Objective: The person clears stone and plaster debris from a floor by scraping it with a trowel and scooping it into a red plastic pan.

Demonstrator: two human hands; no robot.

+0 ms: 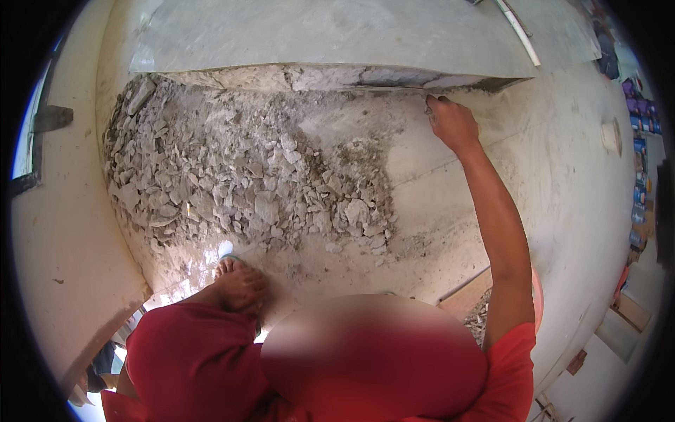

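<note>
My right hand (454, 122) is stretched out to the foot of the broken edge below a smooth grey slab (337, 37). Its fingers are curled round a small greyish object (428, 109), too small to identify. Left of that hand lies a wide heap of broken plaster or concrete rubble (253, 184) with grey dust. My left hand (248, 290) looks blurred beside my bent knee and over my sandalled foot (225, 266); its fingers cannot be made out. Red cloth covers my knee and my right upper arm.
A pink basin (537, 298) with rubble stands under my right arm, beside a brown board (464, 293). A white pipe (519, 32) lies on the slab. Pale walls rise on both sides. A round white fitting (611, 136) and stacked containers (639, 195) are at the right.
</note>
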